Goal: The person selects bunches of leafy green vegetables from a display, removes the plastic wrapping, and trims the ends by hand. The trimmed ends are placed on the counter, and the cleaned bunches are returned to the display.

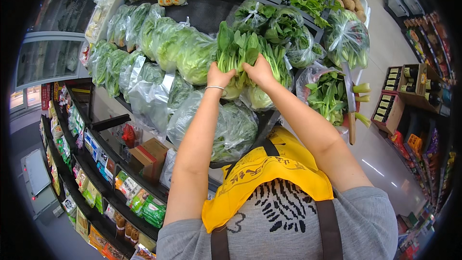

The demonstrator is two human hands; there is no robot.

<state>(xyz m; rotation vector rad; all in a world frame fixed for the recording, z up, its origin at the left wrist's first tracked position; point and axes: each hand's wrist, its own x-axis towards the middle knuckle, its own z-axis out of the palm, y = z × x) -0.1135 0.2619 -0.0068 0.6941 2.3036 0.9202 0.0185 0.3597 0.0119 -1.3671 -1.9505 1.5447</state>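
Note:
Both hands reach out to a bunch of leafy greens with pale green stems (249, 48) on the vegetable display. My left hand (220, 76), with a bangle at the wrist, is at the base of the stems on the left. Close beside it, my right hand (258, 69) touches the stems and a round leaf; the fingers of both hands are largely hidden in the greens. Lettuce in clear bags (195, 56) lies to the left, and more stemmed greens (276, 61) lie to the right. A large clear bag of greens (231, 130) sits nearer my body, below the hands.
At right, a knife with a wooden handle (352, 115) lies across cut stalks beside an open bag of leafy greens (328, 95). Bagged greens (346, 39) and a white crate of potatoes (367, 11) stand beyond. Shelves of packaged goods (137, 191) are at lower left, bottle boxes (391, 115) at right.

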